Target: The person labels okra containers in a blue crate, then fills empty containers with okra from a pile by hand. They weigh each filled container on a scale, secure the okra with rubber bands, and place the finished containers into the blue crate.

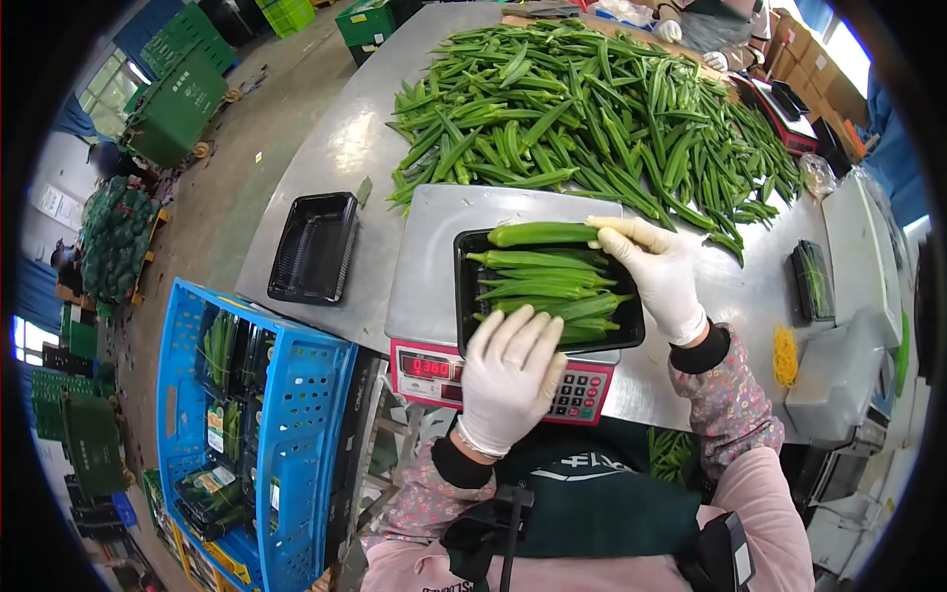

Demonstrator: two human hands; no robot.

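A black tray [633, 333] holding a row of green okra pods [538, 290] sits on a digital scale [422, 266] whose red display reads about 0.360. Pinched by its stem end in my gloved right hand [659, 281] is one okra pod [541, 234], lying along the tray's far edge. My gloved left hand [508, 380] lies over the tray's near left side, fingers stretched out and touching the nearest pods. Part of the scale's keypad [580, 393] shows beside that hand. Beyond the scale spreads a large heap of loose okra [592, 109].
Left of the scale is an empty black tray [314, 247]. A blue crate [301, 414] with packed trays stands lower left. At right are a packed tray [813, 281], yellow rubber bands [784, 355] and another scale [784, 113]. A co-worker's gloved hands [669, 30] show at the far end.
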